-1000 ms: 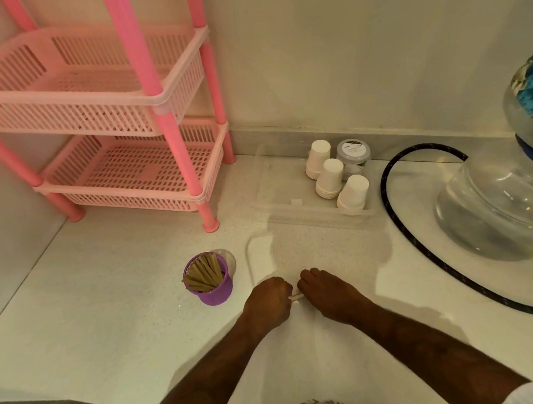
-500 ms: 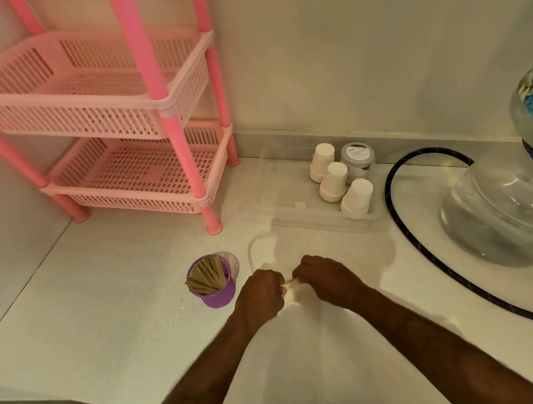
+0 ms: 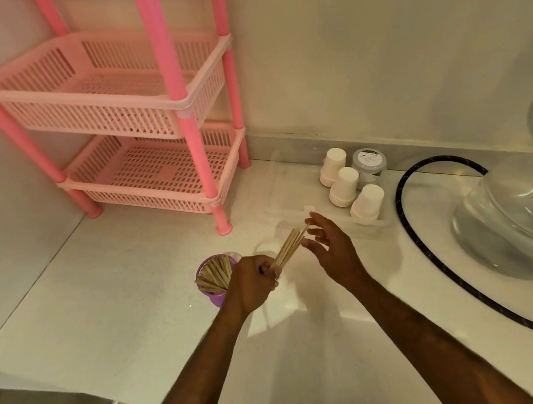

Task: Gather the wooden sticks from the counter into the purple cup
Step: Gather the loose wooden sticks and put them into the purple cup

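At far left, a pink rack stands on the white desk. Nearer you sits the purple cup, already crowded with wooden sticks. Your left hand hovers just beside its rim, its grip closed around a loose bundle of sticks fanning up and to the right. Your right hand is spread wide, empty, fingertips near the bundle's tips. Square those tips together, tilt the bundle upright, then lower it into a gap.

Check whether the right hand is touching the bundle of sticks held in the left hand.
Cannot tell. In the head view the right hand is open, its fingertips overlapping the tips of the sticks gripped by the left hand; no contact or gap shows plainly.
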### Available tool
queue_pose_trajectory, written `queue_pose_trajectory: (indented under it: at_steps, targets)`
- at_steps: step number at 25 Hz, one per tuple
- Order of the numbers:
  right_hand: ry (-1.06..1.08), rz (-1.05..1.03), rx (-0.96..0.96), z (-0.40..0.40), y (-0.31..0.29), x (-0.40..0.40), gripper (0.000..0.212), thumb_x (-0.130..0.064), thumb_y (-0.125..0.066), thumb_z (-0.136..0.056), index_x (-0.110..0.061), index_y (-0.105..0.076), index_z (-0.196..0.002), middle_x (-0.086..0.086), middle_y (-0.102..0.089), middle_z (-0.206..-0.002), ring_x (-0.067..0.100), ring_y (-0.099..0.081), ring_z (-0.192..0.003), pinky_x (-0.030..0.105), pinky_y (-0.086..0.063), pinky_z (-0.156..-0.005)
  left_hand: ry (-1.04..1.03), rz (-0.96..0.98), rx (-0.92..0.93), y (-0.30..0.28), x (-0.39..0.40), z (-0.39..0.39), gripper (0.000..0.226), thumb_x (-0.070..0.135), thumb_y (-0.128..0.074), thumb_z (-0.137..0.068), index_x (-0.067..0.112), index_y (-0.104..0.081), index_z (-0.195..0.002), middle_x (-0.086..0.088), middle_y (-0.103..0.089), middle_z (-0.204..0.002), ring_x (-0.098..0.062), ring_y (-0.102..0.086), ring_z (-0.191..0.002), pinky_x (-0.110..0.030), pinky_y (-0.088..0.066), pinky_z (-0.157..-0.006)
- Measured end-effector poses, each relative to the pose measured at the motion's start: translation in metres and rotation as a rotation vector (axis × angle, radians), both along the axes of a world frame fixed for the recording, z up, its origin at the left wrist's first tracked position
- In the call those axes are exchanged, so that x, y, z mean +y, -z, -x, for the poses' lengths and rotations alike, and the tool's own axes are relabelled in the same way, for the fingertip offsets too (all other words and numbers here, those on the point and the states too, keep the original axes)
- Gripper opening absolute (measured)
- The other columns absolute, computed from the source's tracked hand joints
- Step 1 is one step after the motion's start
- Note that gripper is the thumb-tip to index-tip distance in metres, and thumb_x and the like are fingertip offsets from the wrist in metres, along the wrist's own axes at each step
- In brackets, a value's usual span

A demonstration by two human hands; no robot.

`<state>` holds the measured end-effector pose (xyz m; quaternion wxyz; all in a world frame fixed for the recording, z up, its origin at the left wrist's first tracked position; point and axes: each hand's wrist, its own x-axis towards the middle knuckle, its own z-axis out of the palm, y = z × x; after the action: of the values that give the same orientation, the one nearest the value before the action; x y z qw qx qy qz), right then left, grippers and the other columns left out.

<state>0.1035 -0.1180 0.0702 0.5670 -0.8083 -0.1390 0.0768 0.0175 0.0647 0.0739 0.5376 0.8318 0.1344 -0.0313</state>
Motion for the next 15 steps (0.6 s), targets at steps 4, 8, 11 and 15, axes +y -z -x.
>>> queue_pose_trajectory:
  at_steps: [4, 8, 11, 15]
  targets:
    - [0.043, -0.518, 0.518, 0.01, -0.003, 0.016, 0.038, -0.013, -0.058, -0.097, -0.003, -0.052, -0.134, 0.013, -0.07, -0.118, 0.028, -0.069, -0.105, 0.036, -0.057, -0.09, -0.097, 0.191, -0.008, -0.001, 0.002, 0.006, 0.009, 0.003, -0.064, -0.092, 0.007, -0.07, -0.088, -0.012, -0.069, -0.075, -0.024, -0.069, -0.067, -0.037, -0.062, -0.071]
    - [-0.125, -0.517, 0.547, 0.023, -0.009, 0.036, 0.025, -0.012, -0.057, -0.098, -0.008, -0.064, -0.121, 0.009, -0.072, -0.116, 0.028, -0.07, -0.106, 0.04, -0.057, -0.091, -0.143, 0.205, 0.048, -0.002, 0.003, 0.011, 0.009, 0.009, -0.066, -0.092, 0.005, -0.071, -0.098, -0.009, -0.071, -0.078, -0.02, -0.071, -0.067, -0.029, -0.062, -0.068]
    - [-0.095, -0.475, 0.539, 0.026, -0.017, 0.051, 0.02, -0.011, -0.063, -0.093, -0.009, -0.069, -0.113, 0.009, -0.075, -0.11, 0.029, -0.071, -0.102, 0.043, -0.057, -0.091, -0.164, 0.167, 0.069, -0.006, 0.006, 0.012, 0.013, 0.012, -0.066, -0.091, 0.002, -0.071, -0.099, -0.006, -0.07, -0.077, -0.017, -0.07, -0.065, -0.024, -0.061, -0.064]
    - [-0.062, -0.465, 0.559, 0.024, -0.027, 0.068, 0.019, -0.01, -0.066, -0.091, -0.005, -0.069, -0.109, 0.014, -0.076, -0.101, 0.032, -0.072, -0.098, 0.037, -0.06, -0.083, -0.227, 0.082, 0.05, -0.013, 0.013, 0.016, 0.014, 0.016, -0.068, -0.091, 0.004, -0.071, -0.095, -0.003, -0.069, -0.074, -0.016, -0.07, -0.064, -0.015, -0.056, -0.059]
